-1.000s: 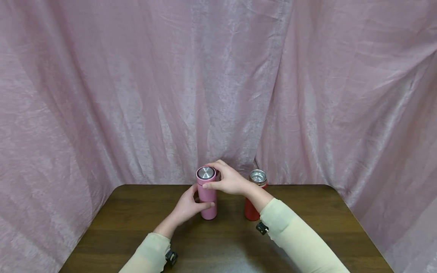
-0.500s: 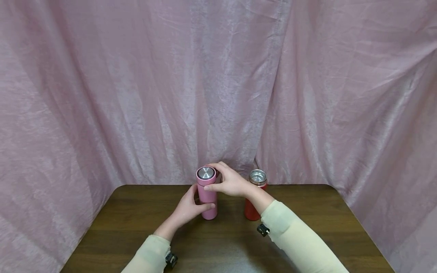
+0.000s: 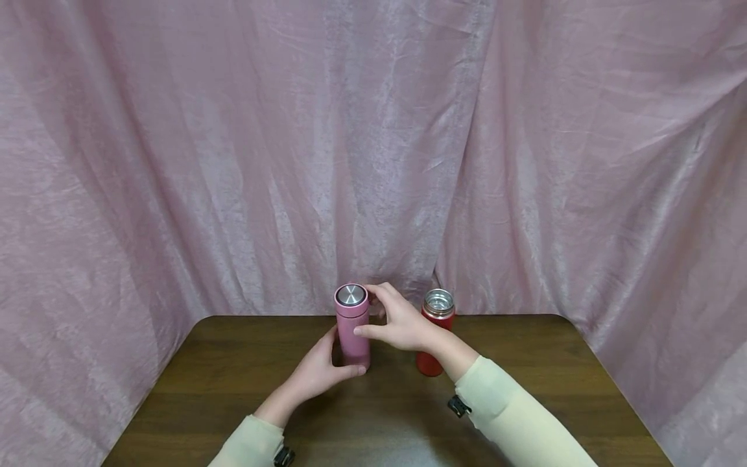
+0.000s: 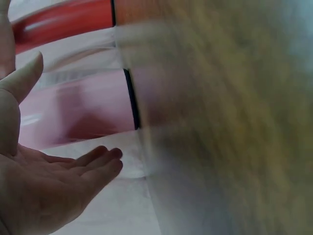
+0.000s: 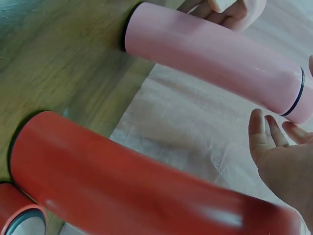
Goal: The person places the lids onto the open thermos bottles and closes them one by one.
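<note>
A pink thermos [image 3: 353, 347] with a silver-topped pink lid [image 3: 351, 296] stands upright on the table. My left hand [image 3: 318, 370] is beside its lower body on the left; in the left wrist view that hand [image 4: 58, 186] has straight fingers, apart from the pink thermos [image 4: 93, 110]. On the other side my right hand [image 3: 403, 321] hovers around the lid end. The right wrist view shows loosely extended fingers on this hand [image 5: 288, 161], just off the pink thermos [image 5: 210, 56]. Neither hand grips anything.
To the right stands a red thermos [image 3: 428, 364], its silver mouth uncovered, partly hidden by my right forearm. A red cap-like piece [image 5: 19, 208] with a pale inside lies against its base. A pink curtain [image 3: 373, 162] hangs behind the brown table [image 3: 233, 363].
My right hand has let go of the lid and drawn back slightly right and nearer. My left hand has loosened from the pink thermos and moved a little nearer.
</note>
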`<act>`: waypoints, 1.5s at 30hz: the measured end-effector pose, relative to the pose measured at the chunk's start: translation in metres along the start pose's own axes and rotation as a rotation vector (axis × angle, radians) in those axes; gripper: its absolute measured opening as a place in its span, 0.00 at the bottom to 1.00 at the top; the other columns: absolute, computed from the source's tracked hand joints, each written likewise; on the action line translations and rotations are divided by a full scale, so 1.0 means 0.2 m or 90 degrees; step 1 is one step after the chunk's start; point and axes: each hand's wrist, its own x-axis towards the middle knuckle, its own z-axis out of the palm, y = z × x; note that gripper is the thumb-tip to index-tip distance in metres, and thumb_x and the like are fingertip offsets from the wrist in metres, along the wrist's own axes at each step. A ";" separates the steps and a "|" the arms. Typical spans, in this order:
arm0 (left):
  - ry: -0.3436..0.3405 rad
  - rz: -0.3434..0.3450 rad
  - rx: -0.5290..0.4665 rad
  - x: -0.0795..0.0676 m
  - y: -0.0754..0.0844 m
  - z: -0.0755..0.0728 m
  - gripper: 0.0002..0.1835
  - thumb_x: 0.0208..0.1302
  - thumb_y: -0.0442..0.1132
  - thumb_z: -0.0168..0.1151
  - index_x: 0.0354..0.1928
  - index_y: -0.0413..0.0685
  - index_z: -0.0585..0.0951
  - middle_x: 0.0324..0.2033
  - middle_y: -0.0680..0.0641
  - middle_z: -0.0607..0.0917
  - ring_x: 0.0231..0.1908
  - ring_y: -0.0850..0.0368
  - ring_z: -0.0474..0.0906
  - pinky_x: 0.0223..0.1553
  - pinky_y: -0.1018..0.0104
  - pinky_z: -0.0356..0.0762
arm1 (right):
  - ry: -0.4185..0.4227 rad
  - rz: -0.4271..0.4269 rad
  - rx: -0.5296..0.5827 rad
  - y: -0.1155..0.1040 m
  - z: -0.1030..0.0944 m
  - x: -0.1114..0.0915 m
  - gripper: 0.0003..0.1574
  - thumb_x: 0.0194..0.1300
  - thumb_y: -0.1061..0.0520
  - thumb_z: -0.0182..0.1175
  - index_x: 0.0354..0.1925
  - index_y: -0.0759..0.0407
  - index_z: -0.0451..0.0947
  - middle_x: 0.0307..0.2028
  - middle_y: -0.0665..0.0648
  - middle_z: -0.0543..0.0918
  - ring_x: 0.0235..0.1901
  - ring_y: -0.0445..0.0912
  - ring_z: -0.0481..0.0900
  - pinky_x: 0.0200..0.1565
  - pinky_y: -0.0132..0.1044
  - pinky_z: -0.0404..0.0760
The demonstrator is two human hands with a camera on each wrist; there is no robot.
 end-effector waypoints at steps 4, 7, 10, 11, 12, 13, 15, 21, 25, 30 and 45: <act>-0.011 -0.017 -0.009 -0.05 0.03 -0.01 0.62 0.58 0.56 0.88 0.86 0.40 0.62 0.77 0.38 0.76 0.76 0.39 0.73 0.74 0.35 0.72 | -0.002 0.010 0.002 0.00 0.00 -0.06 0.56 0.70 0.43 0.79 0.82 0.63 0.64 0.64 0.60 0.75 0.52 0.54 0.83 0.58 0.51 0.86; -0.013 -0.020 -0.011 -0.07 0.05 -0.01 0.64 0.57 0.60 0.88 0.86 0.41 0.62 0.77 0.39 0.75 0.76 0.40 0.72 0.75 0.36 0.72 | 0.001 0.018 0.010 0.00 -0.01 -0.11 0.57 0.70 0.43 0.79 0.83 0.62 0.64 0.66 0.61 0.74 0.51 0.50 0.83 0.58 0.51 0.87; -0.002 -0.014 0.002 -0.09 0.06 -0.01 0.64 0.57 0.62 0.87 0.86 0.41 0.63 0.76 0.40 0.76 0.76 0.40 0.73 0.75 0.36 0.73 | 0.006 0.016 0.016 0.01 -0.01 -0.16 0.57 0.69 0.44 0.80 0.83 0.61 0.64 0.66 0.62 0.74 0.53 0.49 0.83 0.58 0.50 0.87; 0.002 -0.016 0.007 -0.10 0.07 -0.01 0.64 0.57 0.62 0.87 0.86 0.40 0.63 0.76 0.39 0.76 0.76 0.40 0.73 0.74 0.36 0.73 | 0.007 0.013 0.018 0.02 -0.01 -0.18 0.56 0.69 0.44 0.80 0.83 0.61 0.64 0.66 0.61 0.75 0.55 0.50 0.82 0.58 0.50 0.87; 0.006 -0.019 0.014 -0.11 0.07 -0.01 0.64 0.57 0.62 0.87 0.85 0.40 0.63 0.76 0.39 0.76 0.76 0.39 0.73 0.74 0.35 0.73 | 0.007 0.010 0.024 0.02 -0.01 -0.20 0.56 0.70 0.45 0.80 0.83 0.61 0.64 0.66 0.61 0.75 0.57 0.50 0.81 0.59 0.51 0.87; 0.009 -0.021 0.020 -0.12 0.07 -0.01 0.64 0.56 0.62 0.87 0.85 0.39 0.63 0.75 0.38 0.77 0.76 0.38 0.73 0.74 0.34 0.73 | 0.008 0.006 0.026 0.03 -0.01 -0.22 0.55 0.70 0.45 0.80 0.82 0.61 0.65 0.65 0.60 0.75 0.58 0.50 0.80 0.60 0.50 0.87; 0.010 -0.029 0.028 -0.14 0.08 -0.02 0.65 0.56 0.63 0.87 0.85 0.37 0.63 0.75 0.36 0.77 0.75 0.36 0.74 0.73 0.34 0.74 | 0.012 -0.005 0.033 0.04 -0.02 -0.26 0.54 0.70 0.46 0.80 0.81 0.60 0.66 0.64 0.58 0.75 0.61 0.51 0.78 0.61 0.49 0.87; 0.006 -0.040 0.024 -0.18 0.08 -0.02 0.61 0.57 0.59 0.88 0.82 0.34 0.66 0.70 0.35 0.80 0.67 0.35 0.80 0.67 0.37 0.80 | 0.014 -0.026 0.033 0.04 -0.04 -0.39 0.49 0.69 0.45 0.81 0.79 0.56 0.71 0.64 0.53 0.76 0.58 0.47 0.79 0.59 0.46 0.87; -0.003 -0.040 0.012 -0.20 0.09 -0.01 0.53 0.57 0.53 0.89 0.76 0.33 0.71 0.61 0.38 0.84 0.60 0.39 0.84 0.63 0.39 0.84 | 0.004 -0.034 0.017 0.05 -0.05 -0.46 0.47 0.70 0.42 0.80 0.78 0.52 0.72 0.63 0.49 0.76 0.51 0.44 0.82 0.57 0.47 0.87; -0.023 -0.031 -0.005 -0.22 0.12 0.00 0.45 0.58 0.51 0.89 0.70 0.36 0.76 0.56 0.42 0.85 0.56 0.46 0.85 0.60 0.42 0.86 | -0.008 -0.060 0.013 0.08 -0.05 -0.52 0.46 0.70 0.43 0.79 0.78 0.51 0.73 0.64 0.50 0.76 0.50 0.42 0.83 0.56 0.46 0.88; -0.096 0.032 -0.055 -0.22 0.20 0.05 0.47 0.61 0.54 0.86 0.72 0.35 0.75 0.63 0.39 0.84 0.62 0.41 0.85 0.63 0.49 0.85 | 0.000 -0.079 -0.025 0.15 -0.13 -0.73 0.42 0.70 0.46 0.80 0.75 0.50 0.76 0.60 0.48 0.78 0.48 0.42 0.82 0.52 0.43 0.86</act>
